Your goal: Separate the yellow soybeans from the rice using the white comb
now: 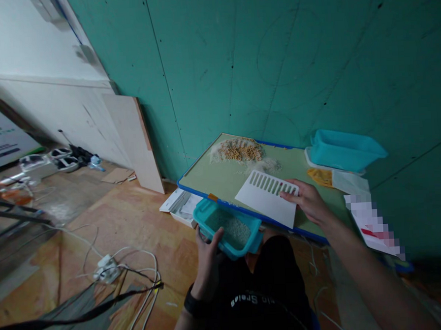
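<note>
My left hand (pixel 206 257) is closed round the near edge of a small teal tub (pixel 227 228) filled with white rice, held just below the front edge of a green tray (pixel 221 177) with a blue rim. My right hand (pixel 307 200) rests on the right edge of a white slotted scraper card (pixel 266 197) lying flat on the tray, fingers curled over its edge. At the tray's far side lies a pile of yellow beans mixed with rice (pixel 242 150).
A larger teal tub (pixel 343 149) stands on white and yellow sheets at the tray's right. A white board (pixel 136 140) leans on the green wall. A power strip and cables (pixel 107 269) lie on the wooden floor at left.
</note>
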